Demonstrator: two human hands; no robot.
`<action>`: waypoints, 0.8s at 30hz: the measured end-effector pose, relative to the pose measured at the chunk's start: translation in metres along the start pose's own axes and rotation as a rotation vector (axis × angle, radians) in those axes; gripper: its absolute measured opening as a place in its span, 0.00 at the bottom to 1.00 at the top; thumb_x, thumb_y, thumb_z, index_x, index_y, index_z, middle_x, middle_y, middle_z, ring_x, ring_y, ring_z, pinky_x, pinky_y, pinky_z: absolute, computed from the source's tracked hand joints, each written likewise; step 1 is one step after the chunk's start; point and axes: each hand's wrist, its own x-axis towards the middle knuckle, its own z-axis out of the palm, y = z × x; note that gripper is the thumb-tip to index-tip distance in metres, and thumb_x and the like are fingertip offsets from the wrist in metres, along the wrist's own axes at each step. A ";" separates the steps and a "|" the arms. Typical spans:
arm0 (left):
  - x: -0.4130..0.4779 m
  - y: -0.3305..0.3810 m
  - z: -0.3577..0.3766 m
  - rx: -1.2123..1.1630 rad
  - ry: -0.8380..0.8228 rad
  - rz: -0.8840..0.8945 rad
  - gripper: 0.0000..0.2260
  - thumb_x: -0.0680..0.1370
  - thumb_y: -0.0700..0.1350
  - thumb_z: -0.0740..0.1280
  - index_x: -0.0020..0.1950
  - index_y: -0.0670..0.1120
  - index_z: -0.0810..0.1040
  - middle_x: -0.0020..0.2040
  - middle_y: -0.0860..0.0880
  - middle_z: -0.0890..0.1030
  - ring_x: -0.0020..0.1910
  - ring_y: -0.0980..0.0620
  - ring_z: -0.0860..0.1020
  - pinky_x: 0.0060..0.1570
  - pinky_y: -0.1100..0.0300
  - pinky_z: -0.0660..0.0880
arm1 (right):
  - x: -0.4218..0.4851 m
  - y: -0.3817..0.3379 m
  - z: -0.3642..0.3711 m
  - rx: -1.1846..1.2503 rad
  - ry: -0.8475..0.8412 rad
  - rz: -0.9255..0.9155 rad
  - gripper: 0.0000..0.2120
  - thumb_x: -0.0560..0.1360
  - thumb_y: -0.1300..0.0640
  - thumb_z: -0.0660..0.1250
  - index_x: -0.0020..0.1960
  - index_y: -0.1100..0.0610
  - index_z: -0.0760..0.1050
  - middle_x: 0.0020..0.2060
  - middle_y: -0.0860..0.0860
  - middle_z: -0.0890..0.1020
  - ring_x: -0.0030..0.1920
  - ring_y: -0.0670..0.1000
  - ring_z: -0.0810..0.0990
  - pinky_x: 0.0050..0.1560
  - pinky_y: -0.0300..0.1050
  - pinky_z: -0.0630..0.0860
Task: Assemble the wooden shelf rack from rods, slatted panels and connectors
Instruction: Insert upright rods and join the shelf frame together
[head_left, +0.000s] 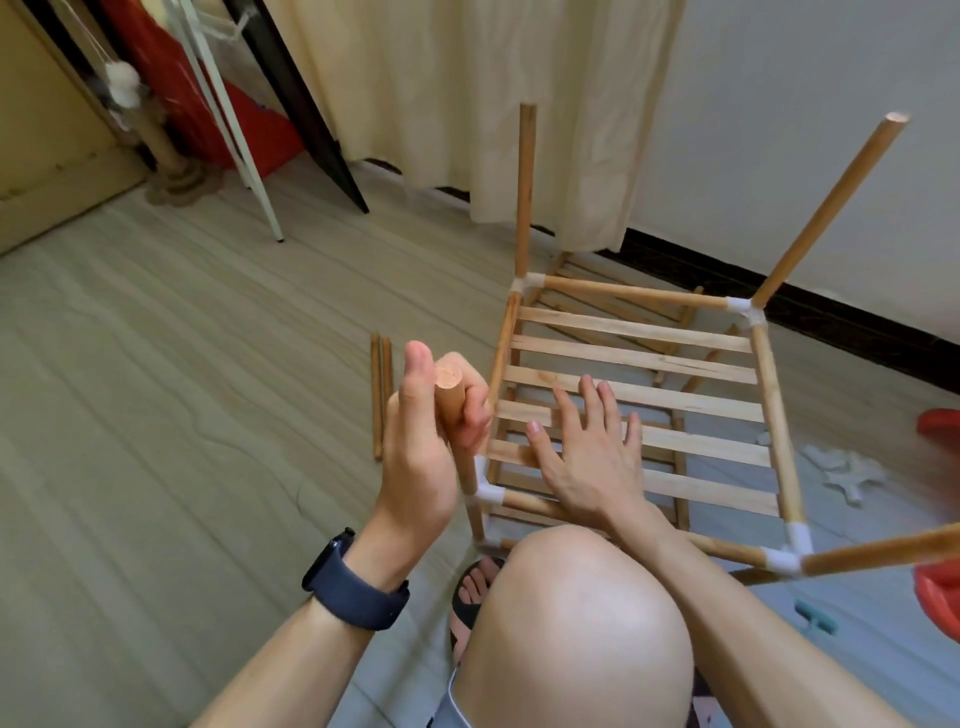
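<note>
The partly built rack stands on the floor: a slatted panel framed by rods and white corner connectors. My left hand grips an upright wooden rod whose lower end sits in the near-left connector. My right hand lies flat with straight fingers on the slats near that corner. Upright rods rise from the far-left connector, the far-right connector and the near-right connector. A lower slatted tier shows beneath the panel.
Two loose rods lie on the floor left of the rack. Spare white connectors lie at the right, next to a red plastic object. My knee and sandalled foot are close in front. A curtain and wall stand behind.
</note>
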 end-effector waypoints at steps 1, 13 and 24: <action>0.000 0.004 0.004 0.023 0.015 0.012 0.26 0.79 0.63 0.49 0.28 0.50 0.68 0.25 0.53 0.63 0.25 0.52 0.60 0.28 0.58 0.59 | -0.001 0.001 0.000 0.000 -0.001 -0.003 0.32 0.81 0.32 0.41 0.81 0.44 0.46 0.81 0.51 0.40 0.79 0.52 0.34 0.78 0.62 0.37; 0.019 -0.005 -0.002 0.044 -0.104 -0.073 0.21 0.74 0.60 0.53 0.22 0.55 0.63 0.21 0.55 0.59 0.22 0.56 0.56 0.29 0.63 0.55 | -0.002 0.005 0.012 -0.028 -0.047 0.030 0.34 0.80 0.32 0.42 0.82 0.44 0.44 0.81 0.51 0.37 0.79 0.52 0.32 0.77 0.61 0.34; 0.034 0.044 -0.021 0.326 -0.310 -0.064 0.12 0.71 0.47 0.59 0.30 0.45 0.74 0.28 0.43 0.72 0.30 0.46 0.71 0.35 0.57 0.69 | -0.032 0.003 -0.139 -0.218 -0.267 -0.202 0.32 0.81 0.38 0.58 0.80 0.48 0.55 0.81 0.52 0.52 0.81 0.55 0.47 0.78 0.62 0.51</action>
